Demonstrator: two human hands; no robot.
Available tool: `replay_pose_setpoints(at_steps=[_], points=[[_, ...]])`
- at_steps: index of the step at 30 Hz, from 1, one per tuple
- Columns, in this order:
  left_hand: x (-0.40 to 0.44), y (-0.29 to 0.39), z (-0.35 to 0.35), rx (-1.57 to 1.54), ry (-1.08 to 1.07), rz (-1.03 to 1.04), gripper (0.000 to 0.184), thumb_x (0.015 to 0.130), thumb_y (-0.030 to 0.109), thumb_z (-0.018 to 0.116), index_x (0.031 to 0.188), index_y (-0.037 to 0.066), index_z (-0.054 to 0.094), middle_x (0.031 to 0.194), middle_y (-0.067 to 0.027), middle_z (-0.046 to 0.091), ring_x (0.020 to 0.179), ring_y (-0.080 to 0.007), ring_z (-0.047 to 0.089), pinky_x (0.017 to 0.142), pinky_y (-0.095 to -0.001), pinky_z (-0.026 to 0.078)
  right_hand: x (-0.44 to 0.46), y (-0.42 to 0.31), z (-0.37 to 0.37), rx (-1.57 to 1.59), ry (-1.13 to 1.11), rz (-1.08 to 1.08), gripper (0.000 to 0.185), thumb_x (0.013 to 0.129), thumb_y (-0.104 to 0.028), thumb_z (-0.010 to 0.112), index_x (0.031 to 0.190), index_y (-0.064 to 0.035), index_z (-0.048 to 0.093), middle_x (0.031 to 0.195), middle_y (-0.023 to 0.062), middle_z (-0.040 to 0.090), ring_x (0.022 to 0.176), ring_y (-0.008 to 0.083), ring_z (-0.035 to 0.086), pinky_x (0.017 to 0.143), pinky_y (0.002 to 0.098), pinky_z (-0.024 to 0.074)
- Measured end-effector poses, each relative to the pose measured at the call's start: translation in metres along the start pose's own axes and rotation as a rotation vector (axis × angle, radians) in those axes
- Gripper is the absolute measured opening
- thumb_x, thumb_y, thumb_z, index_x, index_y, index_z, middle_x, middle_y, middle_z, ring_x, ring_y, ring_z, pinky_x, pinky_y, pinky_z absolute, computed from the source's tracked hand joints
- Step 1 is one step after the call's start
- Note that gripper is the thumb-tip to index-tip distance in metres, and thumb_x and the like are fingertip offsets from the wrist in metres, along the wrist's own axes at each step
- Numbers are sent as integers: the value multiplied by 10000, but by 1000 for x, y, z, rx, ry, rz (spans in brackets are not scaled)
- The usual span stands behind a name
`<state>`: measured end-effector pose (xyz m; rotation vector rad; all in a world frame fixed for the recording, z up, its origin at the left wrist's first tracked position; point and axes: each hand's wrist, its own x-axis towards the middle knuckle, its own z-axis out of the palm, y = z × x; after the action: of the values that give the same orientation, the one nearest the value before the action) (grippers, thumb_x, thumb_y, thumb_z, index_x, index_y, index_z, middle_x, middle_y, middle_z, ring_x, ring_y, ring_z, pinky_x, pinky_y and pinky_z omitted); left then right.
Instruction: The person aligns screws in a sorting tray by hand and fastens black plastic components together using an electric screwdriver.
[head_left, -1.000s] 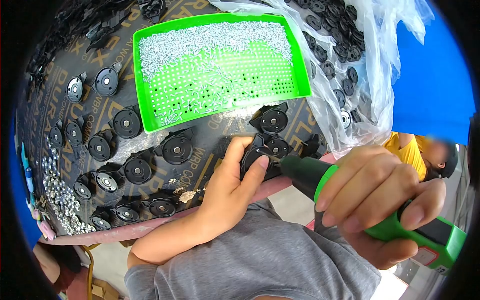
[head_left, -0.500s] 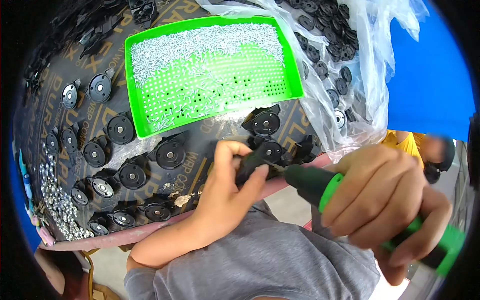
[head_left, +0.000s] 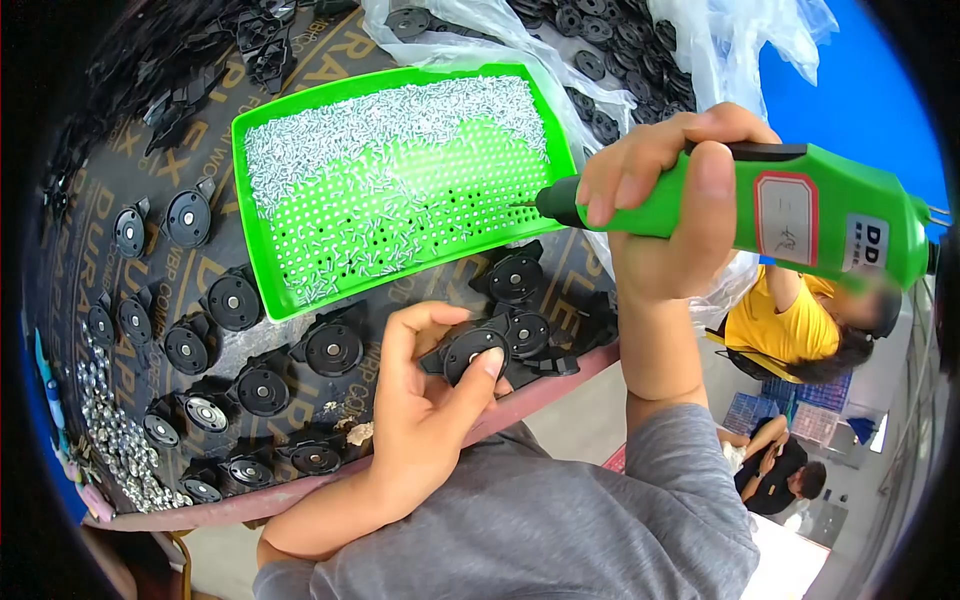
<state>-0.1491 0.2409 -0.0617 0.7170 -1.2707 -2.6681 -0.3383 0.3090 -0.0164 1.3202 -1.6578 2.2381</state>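
Between its thumb and fingers, my left hand (head_left: 428, 408) holds a black round plastic part (head_left: 459, 352) with a bracket-like side. It is close to the table's front edge, with similar black parts (head_left: 515, 278) just beyond. My right hand (head_left: 672, 205) is wrapped round a green electric screwdriver (head_left: 835, 205), held nearly level and pointing left. The bit appears over the right side of a green perforated tray (head_left: 252, 240); whether it touches anything there I cannot tell. Small silver screws (head_left: 340, 125) are heaped along the tray's far side and scattered over its holes.
Rows of black round parts (head_left: 263, 388) stand left of my left hand. Shiny small metal pieces (head_left: 120, 430) lie at the far left. Black discs (head_left: 590, 65) and a clear plastic bag (head_left: 715, 50) are at the back right. A person in yellow (head_left: 795, 325) is at right.
My right hand has carried the screwdriver up from the held part to over the tray. My left hand has tilted the black part, showing its round face.
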Motion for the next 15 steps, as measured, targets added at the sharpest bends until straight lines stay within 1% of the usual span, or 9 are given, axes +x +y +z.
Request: replay_pose_setpoints(at_steps=[2, 3, 4, 6, 8, 10, 11, 14, 15], points=[[0, 1, -1, -7, -38, -45, 327, 901, 35, 596, 1193, 39, 450, 979, -50, 552, 769, -77, 587, 637, -197, 490, 0, 0, 1, -20, 2, 12, 214, 907, -102, 536, 1002, 43, 411, 540, 87, 531, 404, 133, 501, 403, 256, 439], [-1, 0, 0, -23, -33, -40, 321, 903, 46, 604, 1204, 42, 490, 906, -8, 541, 734, -49, 549, 618, -180, 458, 1, -1, 3, 5, 11, 27, 212, 906, -97, 535, 1004, 45, 413, 537, 87, 531, 402, 133, 501, 401, 256, 437], [0, -1, -1, -23, -33, -40, 321, 903, 46, 604, 1204, 42, 490, 906, -8, 541, 734, -49, 549, 618, -180, 458, 1, -1, 4, 30, 18, 42, 209, 906, -91, 534, 1006, 47, 414, 533, 87, 530, 400, 134, 500, 399, 255, 436], [0, -2, -3, 39, -56, -20, 314, 924, 80, 585, 1222, 51, 490, 838, 22, 515, 695, -26, 504, 590, -175, 418, 1, -1, 2, 23, -3, 36, 208, 907, -90, 533, 1008, 45, 412, 534, 86, 530, 398, 132, 498, 397, 256, 436], [1, -1, -3, 30, -54, -37, 306, 939, 105, 564, 1232, 56, 488, 821, 27, 500, 676, -23, 485, 582, -174, 401, 1, -1, 3, 21, -29, 30, 206, 908, -89, 531, 1010, 43, 409, 535, 85, 529, 397, 131, 496, 395, 258, 436], [1, 0, -2, 19, -50, -53, 301, 954, 131, 544, 1241, 62, 486, 805, 33, 485, 656, -20, 465, 574, -174, 384, -3, 1, 4, 14, 32, 9, 207, 906, -80, 533, 1017, 38, 404, 543, 90, 533, 402, 129, 496, 398, 255, 438], [1, 1, -1, 15, -43, -75, 286, 965, 148, 524, 1235, 64, 485, 796, 33, 482, 649, -24, 464, 570, -177, 382, -3, 1, 4, 19, 27, 8, 207, 906, -80, 533, 1017, 38, 404, 543, 90, 533, 402, 129, 496, 398, 255, 438], [0, 1, 2, -26, -32, -107, 259, 980, 174, 490, 1217, 69, 481, 766, 28, 480, 633, -36, 462, 563, -186, 378, -2, -4, 5, -1, 3, 20, 209, 915, -109, 527, 1024, 20, 405, 552, 87, 526, 416, 144, 504, 402, 269, 442], [0, 0, 2, -60, -31, -121, 245, 986, 183, 476, 1204, 72, 477, 745, 22, 482, 625, -43, 461, 561, -192, 377, -2, -10, 8, 37, 52, 45, 207, 921, -128, 521, 1029, 6, 407, 546, 81, 516, 413, 156, 499, 399, 284, 441]])
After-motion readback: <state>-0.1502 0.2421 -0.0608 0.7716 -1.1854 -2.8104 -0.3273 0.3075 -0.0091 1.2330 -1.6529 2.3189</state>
